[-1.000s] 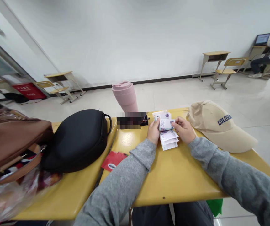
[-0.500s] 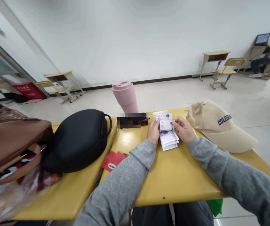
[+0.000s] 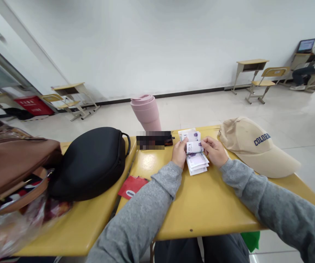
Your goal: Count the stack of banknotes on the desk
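Note:
A bundle of white-and-purple banknotes [image 3: 197, 163] is spread above the yellow desk, its layered ends fanned towards me. My left hand [image 3: 178, 155] is closed on the bundle's left side, thumb on top. One note [image 3: 193, 147] is bent over across the middle of the bundle. Its right end is pinched between the thumb and fingers of my right hand [image 3: 214, 151]. More of the notes stick out beyond my fingers on the far side. The fingertips beneath the bundle are hidden.
A beige cap [image 3: 252, 148] lies to the right, and a pink tumbler [image 3: 146, 112] stands at the far edge beside a dark, partly blurred phone-like object [image 3: 168, 140]. A red packet [image 3: 132, 187] is by my left forearm. Leftward are a black case [image 3: 91, 164] and brown bag [image 3: 17, 160].
The bent-over note has shifted slightly towards me, with my right fingers still at its end. My left hand keeps its place on the bundle.

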Motion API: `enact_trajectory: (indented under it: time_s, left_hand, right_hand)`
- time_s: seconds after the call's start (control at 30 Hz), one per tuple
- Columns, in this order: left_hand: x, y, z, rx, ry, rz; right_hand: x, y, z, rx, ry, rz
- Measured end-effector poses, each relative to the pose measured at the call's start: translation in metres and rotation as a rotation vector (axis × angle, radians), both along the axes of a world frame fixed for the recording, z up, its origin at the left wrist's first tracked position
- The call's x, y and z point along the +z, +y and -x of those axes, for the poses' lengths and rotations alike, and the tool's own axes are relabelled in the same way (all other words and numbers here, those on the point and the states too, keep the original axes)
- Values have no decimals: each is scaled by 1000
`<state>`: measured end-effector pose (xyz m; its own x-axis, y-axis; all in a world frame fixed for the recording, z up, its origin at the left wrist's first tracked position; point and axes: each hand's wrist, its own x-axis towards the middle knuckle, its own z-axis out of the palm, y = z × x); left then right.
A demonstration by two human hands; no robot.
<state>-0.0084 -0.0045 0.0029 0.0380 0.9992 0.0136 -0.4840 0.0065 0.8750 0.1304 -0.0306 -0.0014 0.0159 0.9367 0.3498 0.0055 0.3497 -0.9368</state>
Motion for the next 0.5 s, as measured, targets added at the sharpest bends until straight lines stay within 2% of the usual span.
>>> enact_trajectory:
  time_s: [0.5]
  left_hand:
    - [6, -6, -1, -5, -28, -12]
  right_hand:
    - [2, -2, 0, 11, -38, -12]
